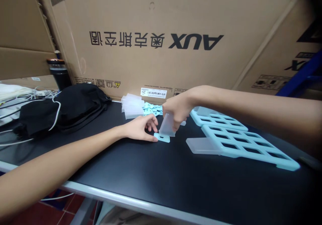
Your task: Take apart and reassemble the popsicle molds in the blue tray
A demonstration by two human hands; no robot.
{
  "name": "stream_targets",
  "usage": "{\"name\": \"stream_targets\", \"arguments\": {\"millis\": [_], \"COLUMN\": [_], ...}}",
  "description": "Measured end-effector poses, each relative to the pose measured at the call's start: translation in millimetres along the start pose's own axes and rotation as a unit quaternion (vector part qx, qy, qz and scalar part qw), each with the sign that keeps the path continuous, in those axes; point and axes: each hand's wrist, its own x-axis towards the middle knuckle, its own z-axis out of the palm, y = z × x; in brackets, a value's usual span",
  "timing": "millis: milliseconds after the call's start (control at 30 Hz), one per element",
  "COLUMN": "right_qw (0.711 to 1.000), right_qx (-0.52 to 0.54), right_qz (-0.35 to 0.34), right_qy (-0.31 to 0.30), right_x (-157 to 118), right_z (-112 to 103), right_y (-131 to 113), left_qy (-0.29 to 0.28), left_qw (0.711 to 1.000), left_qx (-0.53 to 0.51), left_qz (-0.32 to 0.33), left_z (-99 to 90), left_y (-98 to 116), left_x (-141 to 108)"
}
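My right hand [177,109] grips a translucent plastic box [167,126] from above, its lower end tilted just over a small light blue slotted plate [162,137]. Whether box and plate touch, I cannot tell. The plate lies flat on the black tabletop [141,171]. At its left end, my left hand [141,127] holds it, thumb at the near corner and curled fingers close behind. Beyond the hands lie a pile of small light blue pieces [151,109] and a stack of translucent boxes [132,106]. Part of the pile is hidden behind my right hand.
Two light blue grid frames [241,139] lie at right, under and beside my right forearm. Another translucent box [201,146] rests against the nearer frame. A black bag [67,107], white cables [57,114] and a dark tumbler [60,75] sit left. A large carton [141,60] stands behind.
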Motion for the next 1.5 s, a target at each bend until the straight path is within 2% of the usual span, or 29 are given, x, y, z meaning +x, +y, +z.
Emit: {"name": "stream_targets", "arguments": {"millis": [133, 433, 633, 767, 833, 967, 1000, 1067, 1133, 1200, 1267, 1367, 1500], "right_qw": [0.999, 0.990, 0.979, 0.983, 0.982, 0.959, 0.953, 0.958, 0.974, 0.975, 0.972, 0.973, 0.968], "right_qx": [-0.008, 0.097, 0.189, 0.182, 0.185, 0.251, 0.269, 0.268, 0.176, 0.051, -0.019, -0.029, -0.044], "right_qz": [-0.031, -0.090, -0.069, -0.032, -0.030, -0.106, -0.115, -0.097, -0.054, -0.015, 0.005, 0.023, 0.056], "right_qy": [-0.007, -0.044, -0.029, -0.017, -0.016, -0.083, -0.076, 0.006, 0.132, 0.214, 0.235, 0.229, 0.242], "right_x": [6, 25, 29, 32, 32, 33, 36, 46, 62, 79, 93, 105, 107], "right_z": [3, 18, 30, 38, 38, 23, 17, 6, 2, 6, 16, 31, 37], "right_y": [-9, -8, -5, -6, -6, 8, 15, 31, 47, 59, 64, 64, 63], "left_qy": [0.004, 0.019, 0.008, 0.006, 0.008, 0.004, 0.001, 0.004, 0.031, 0.073, 0.116, 0.159, 0.153], "left_qw": [1.000, 0.999, 0.999, 0.999, 0.999, 1.000, 1.000, 0.998, 0.994, 0.985, 0.972, 0.957, 0.957], "left_qx": [-0.005, 0.045, 0.029, 0.030, 0.035, 0.019, -0.002, -0.057, -0.108, -0.155, -0.197, -0.226, -0.221], "left_qz": [-0.005, 0.010, 0.016, 0.018, 0.015, -0.020, -0.026, -0.027, -0.010, 0.018, 0.048, 0.089, 0.112], "left_z": [0.2, -0.4, -0.6, 0.2, 0.2, -1.5, -2.2, -3.9, -5.7, -7.2, -8.1, -7.5, -2.6], "left_y": [0, -6, -6, -6, -5, -2, -2, -2, -2, 0, 3, 8, 8], "left_x": [0, 1, 1, 2, 2, 1, 1, 0, 0, 0, 0, 1, 0]}}
